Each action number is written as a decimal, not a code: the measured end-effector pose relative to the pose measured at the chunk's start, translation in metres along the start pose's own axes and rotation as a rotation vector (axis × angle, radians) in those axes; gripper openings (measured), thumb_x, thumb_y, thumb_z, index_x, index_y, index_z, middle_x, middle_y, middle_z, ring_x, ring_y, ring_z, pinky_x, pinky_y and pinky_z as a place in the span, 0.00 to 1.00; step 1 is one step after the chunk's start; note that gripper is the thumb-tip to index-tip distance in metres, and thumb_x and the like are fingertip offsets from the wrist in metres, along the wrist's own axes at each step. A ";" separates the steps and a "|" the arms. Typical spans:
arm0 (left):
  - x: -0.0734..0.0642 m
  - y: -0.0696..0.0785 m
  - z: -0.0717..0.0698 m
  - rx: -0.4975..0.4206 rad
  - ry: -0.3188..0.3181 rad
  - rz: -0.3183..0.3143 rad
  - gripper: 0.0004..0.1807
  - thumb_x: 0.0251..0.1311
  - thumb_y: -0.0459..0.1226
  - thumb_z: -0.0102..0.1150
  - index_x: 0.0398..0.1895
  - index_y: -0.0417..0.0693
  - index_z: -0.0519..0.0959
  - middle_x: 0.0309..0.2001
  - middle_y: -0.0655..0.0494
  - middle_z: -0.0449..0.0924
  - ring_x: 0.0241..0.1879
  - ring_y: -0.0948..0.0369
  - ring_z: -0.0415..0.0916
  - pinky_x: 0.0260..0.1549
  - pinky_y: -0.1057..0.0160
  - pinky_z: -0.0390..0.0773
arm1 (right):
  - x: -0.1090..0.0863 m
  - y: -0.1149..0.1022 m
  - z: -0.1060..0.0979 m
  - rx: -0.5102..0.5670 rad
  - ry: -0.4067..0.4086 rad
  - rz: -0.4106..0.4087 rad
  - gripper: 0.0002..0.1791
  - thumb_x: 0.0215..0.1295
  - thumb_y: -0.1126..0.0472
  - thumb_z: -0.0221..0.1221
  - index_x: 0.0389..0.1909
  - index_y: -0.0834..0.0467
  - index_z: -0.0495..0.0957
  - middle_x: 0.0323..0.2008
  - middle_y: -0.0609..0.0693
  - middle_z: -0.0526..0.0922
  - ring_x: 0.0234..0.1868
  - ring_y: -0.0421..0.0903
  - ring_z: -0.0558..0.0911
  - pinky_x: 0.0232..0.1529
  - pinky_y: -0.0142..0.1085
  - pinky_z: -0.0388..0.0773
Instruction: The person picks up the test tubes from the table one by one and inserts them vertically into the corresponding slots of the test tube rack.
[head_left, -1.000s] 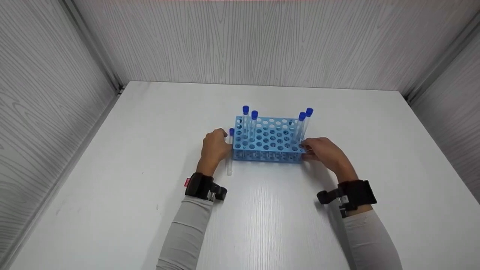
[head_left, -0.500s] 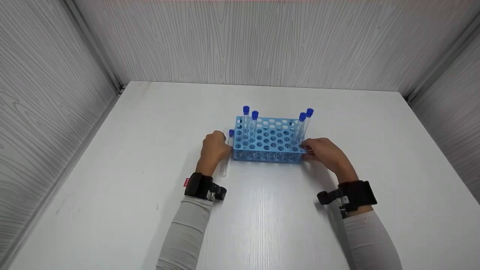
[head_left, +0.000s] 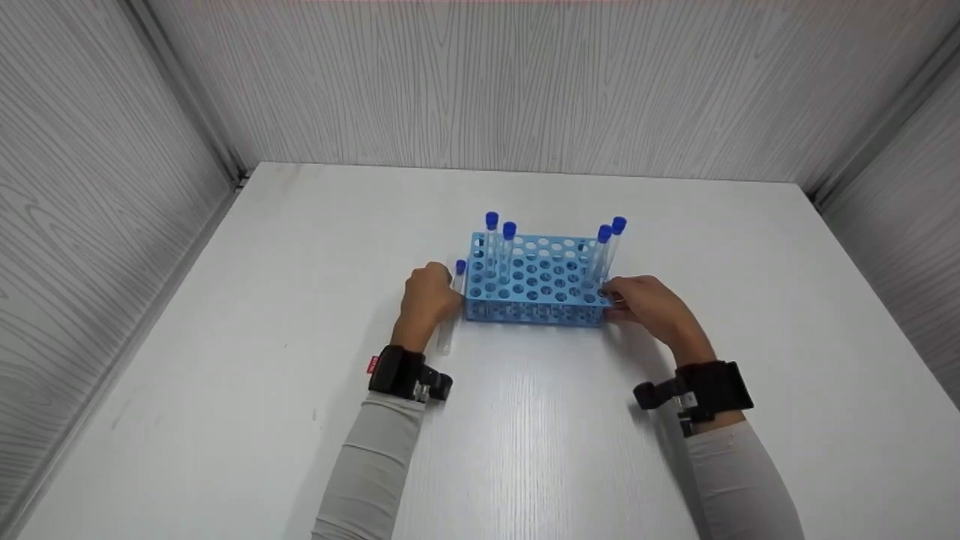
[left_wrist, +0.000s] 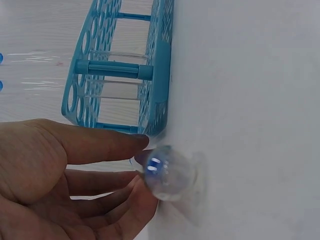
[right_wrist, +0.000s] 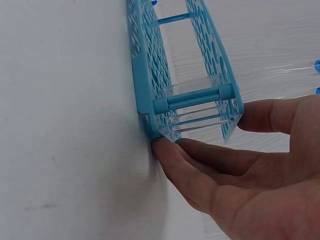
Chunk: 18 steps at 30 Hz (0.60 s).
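Note:
A light blue test tube rack (head_left: 544, 301) stands mid-table. Along its left end lies a clear test tube (head_left: 447, 337) with a blue cap (head_left: 460, 266) pointing away from me. My left hand (head_left: 430, 301) pinches this tube between thumb and fingers. The left wrist view shows the tube's rounded bottom (left_wrist: 170, 175) nearly end-on, close over the table. At the rack's right end, my right hand (head_left: 646, 304) grips the corner. In the right wrist view its thumb (right_wrist: 265, 116) touches the top plate and its fingers (right_wrist: 190, 175) reach the base.
Several blue-capped tubes stand upright in the rack, such as one at the back left (head_left: 492, 244) and one at the right (head_left: 600, 259). Pale wood-grain panels enclose the white table (head_left: 525, 435) at the back (head_left: 495, 90) and both sides.
The tube's near end has swung left toward my left wrist, and its cap has dropped slightly. My left hand is a touch lower. The rack and my right hand have stayed in place.

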<state>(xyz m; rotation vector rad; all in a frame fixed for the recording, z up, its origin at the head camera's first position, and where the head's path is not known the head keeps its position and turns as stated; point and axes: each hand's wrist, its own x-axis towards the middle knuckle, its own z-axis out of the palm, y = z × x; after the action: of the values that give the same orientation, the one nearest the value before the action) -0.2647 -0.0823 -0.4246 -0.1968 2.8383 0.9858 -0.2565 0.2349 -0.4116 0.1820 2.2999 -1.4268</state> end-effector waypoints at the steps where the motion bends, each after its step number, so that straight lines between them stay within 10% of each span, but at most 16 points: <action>1: 0.000 0.000 0.000 0.000 0.001 0.001 0.19 0.57 0.29 0.57 0.52 0.31 0.81 0.47 0.40 0.84 0.39 0.53 0.75 0.43 0.55 0.79 | 0.000 0.000 0.000 -0.001 0.000 -0.001 0.28 0.76 0.54 0.45 0.65 0.71 0.70 0.62 0.64 0.74 0.63 0.55 0.78 0.69 0.44 0.72; 18: -0.001 0.000 -0.001 0.000 0.017 0.001 0.16 0.55 0.29 0.59 0.48 0.33 0.81 0.43 0.41 0.85 0.37 0.54 0.76 0.39 0.57 0.78 | 0.000 0.002 0.000 0.003 -0.007 -0.038 0.29 0.76 0.53 0.47 0.64 0.72 0.71 0.60 0.64 0.75 0.61 0.52 0.80 0.68 0.44 0.73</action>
<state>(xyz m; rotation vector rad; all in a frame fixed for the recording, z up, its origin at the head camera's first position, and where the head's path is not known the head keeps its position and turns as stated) -0.2636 -0.0827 -0.4237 -0.2043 2.8544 0.9891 -0.2563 0.2361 -0.4132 0.1354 2.3079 -1.4466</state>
